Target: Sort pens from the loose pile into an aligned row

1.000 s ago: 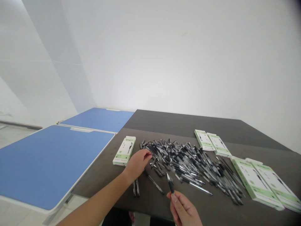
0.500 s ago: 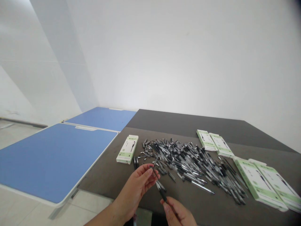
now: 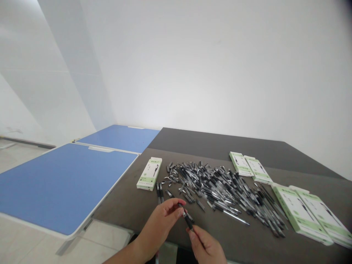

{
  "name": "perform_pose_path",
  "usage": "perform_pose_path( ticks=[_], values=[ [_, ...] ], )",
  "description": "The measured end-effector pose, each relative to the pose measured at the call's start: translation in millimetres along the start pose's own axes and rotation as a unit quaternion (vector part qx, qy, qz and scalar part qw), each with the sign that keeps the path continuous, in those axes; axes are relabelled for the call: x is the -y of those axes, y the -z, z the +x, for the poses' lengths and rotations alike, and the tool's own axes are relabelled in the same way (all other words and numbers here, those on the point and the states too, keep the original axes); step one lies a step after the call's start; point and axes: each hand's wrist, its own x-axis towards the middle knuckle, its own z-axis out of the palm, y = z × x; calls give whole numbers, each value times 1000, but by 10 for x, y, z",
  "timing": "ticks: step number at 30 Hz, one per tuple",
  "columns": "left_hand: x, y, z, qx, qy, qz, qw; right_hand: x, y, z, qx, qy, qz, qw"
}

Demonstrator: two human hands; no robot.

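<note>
Both hands meet low in the picture over the near edge of a dark table (image 3: 247,146). My left hand (image 3: 161,222) pinches the upper end of a black pen (image 3: 187,221), where a small cap sits. My right hand (image 3: 205,245) grips the lower end of the same pen. Beyond my fingers a wide heap of black pens and caps (image 3: 220,187) is spread across the table. Two capped pens (image 3: 159,192) lie side by side to the left of the heap, near a green and white pen box (image 3: 150,178).
Two small green boxes (image 3: 249,167) lie at the back right and two larger ones (image 3: 310,218) at the near right edge. Blue folding tables (image 3: 60,183) stand to the left, with tiled floor showing below them. A white wall rises behind.
My left hand left the pile with a small cap and came back to meet my right hand. The pen in my right hand has swung down towards it.
</note>
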Motion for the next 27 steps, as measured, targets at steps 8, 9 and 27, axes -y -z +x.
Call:
perform_pose_path(
  ticks=[8,9,27],
  values=[
    [-4,78,54,23,0,49,999,-43,-34,46,26,21,-52,998],
    [2,81,60,26,-3,51,998,-47,-18,62,38,30,-61,997],
    [374,466,169,-150,-2,562,813,133,-164,445,67,127,-501,853]
  ],
)
